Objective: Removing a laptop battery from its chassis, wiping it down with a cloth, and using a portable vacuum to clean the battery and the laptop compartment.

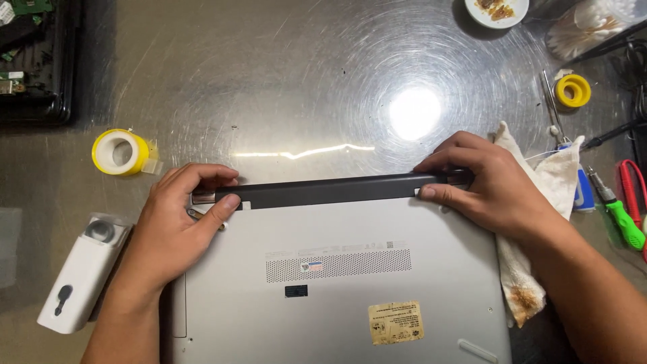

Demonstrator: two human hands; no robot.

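Left hand (176,222) and right hand (486,183) both clamped on black hinge strip (330,189) of upturned silver laptop (350,283)

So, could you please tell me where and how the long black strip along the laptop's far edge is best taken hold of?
Probably at its two ends, pinched from above. The black strip is long, thin and lies flat along the far edge of the upturned silver laptop, so one grip mid-span might flex it. The left hand and right hand already pinch opposite ends, thumbs on the near side, fingers over the far side.
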